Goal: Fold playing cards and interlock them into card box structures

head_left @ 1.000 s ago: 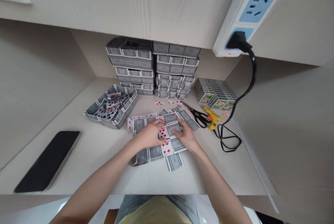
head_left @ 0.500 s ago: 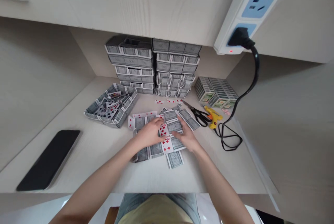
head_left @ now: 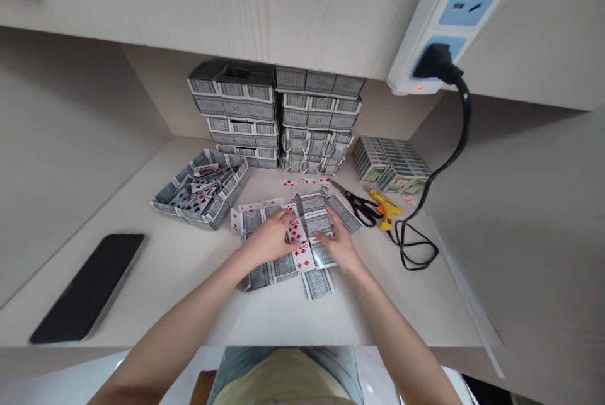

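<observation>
A flat structure of joined playing cards (head_left: 283,265) lies on the desk, mostly patterned backs up, with red-suited faces showing in the middle. My left hand (head_left: 270,238) rests on it, fingers curved and apart, thumb beside the red diamond cards (head_left: 302,256). On the right, my right hand (head_left: 339,242) touches a strip of grey-backed cards (head_left: 319,223), its thumb and fingers spread over the strip. A loose card (head_left: 318,283) sits below the strip, and another pair of cards (head_left: 344,213) lies at an angle to the right.
An open card box (head_left: 203,189) holds loose cards. Stacked card boxes (head_left: 321,115) stand behind, near card packs (head_left: 392,165). Scissors (head_left: 362,206), a yellow glue gun (head_left: 386,210) and its cord lie right, a phone (head_left: 89,285) left. A power strip (head_left: 428,58) hangs above.
The grey-backed strip under my right hand lies slightly farther right, more apart from the left part, and looks straighter. Both hands have barely moved.
</observation>
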A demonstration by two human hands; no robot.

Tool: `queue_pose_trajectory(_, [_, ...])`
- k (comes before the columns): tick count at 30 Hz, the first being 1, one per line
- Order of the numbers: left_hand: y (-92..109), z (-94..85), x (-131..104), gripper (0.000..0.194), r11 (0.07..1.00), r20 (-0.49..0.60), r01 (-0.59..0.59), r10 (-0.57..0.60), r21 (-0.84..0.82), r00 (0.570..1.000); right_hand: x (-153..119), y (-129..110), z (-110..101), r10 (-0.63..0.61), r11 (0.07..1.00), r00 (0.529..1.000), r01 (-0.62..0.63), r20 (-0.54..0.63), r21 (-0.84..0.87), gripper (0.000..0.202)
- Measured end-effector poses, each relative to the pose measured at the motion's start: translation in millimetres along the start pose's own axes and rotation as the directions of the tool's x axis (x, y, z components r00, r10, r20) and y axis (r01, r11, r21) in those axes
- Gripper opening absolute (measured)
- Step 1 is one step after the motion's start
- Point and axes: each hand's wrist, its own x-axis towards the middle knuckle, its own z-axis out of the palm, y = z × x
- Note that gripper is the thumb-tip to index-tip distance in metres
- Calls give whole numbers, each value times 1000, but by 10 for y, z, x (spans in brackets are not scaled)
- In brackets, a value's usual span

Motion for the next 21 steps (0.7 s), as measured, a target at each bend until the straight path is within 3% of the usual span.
queue_pose_trajectory(8, [-5, 18, -6, 43, 1000, -11, -13, 14, 19, 1000, -9, -74, 12, 96, 991, 991, -87, -94, 103, 61])
queue_pose_trajectory(10, [-5, 22, -10, 43, 1000, -14, -7, 8, 13, 1000, -7, -111, 15, 38, 989, 989, -16, -145, 149, 59])
queue_pose_trajectory(14, [9, 8, -20, 47, 999, -36, -10, 8, -44, 999, -1, -181, 5, -215, 948, 945, 262, -247, 179, 56])
queue_pose_trajectory(18, [48, -20, -14, 56, 978, -75, -100, 88, -182, 993, -28, -220, 22, -148, 893, 982, 184, -116, 412, 39])
queue_pose_trajectory(21, [74, -28, 1, 38, 936, -80, -152, 133, -319, 988, -61, -250, 57, -89, 824, 995, 97, -43, 558, 34])
